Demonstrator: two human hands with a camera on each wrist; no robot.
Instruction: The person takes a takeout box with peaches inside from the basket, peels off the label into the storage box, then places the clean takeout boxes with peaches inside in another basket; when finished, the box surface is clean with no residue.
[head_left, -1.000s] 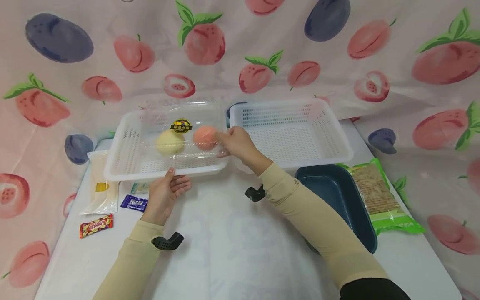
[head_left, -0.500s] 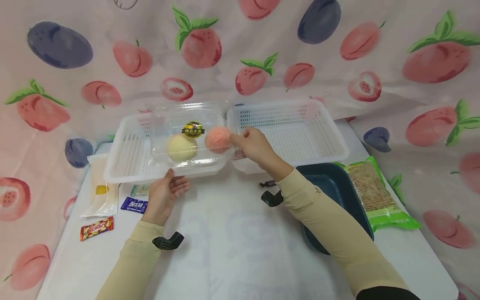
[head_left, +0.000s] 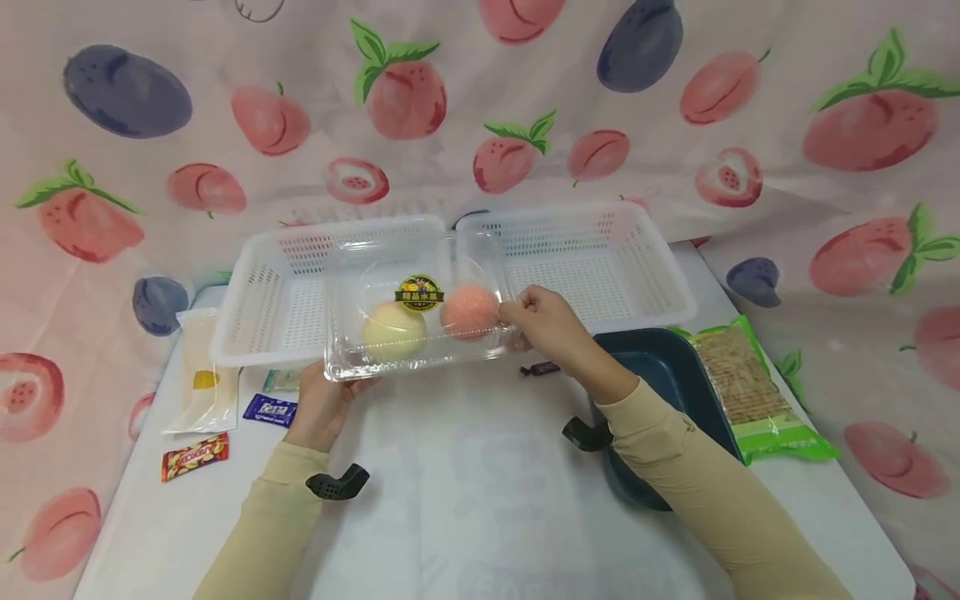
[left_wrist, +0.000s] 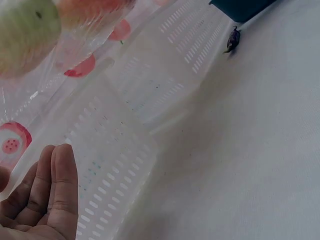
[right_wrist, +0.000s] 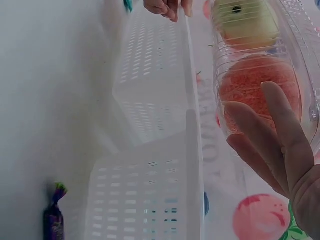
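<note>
My right hand pinches the right edge of a clear plastic clamshell box and holds it in the air above the front rim of the left white basket. Inside the box sit a pale yellow fruit and an orange-pink fruit, under a dark round label. In the right wrist view my fingers lie against the box wall beside the orange-pink fruit. My left hand rests at that basket's front edge, its fingertips hidden behind the box; its fingers look relaxed.
A second white basket stands to the right, with a dark blue tray and a green cracker packet in front of it. A small wrapped candy lies mid-table. A white pouch, blue packet and red bar lie left.
My right hand has lifted the clear box out of the left basket and carried it right and toward me. The left hand has stayed at the basket's edge.
</note>
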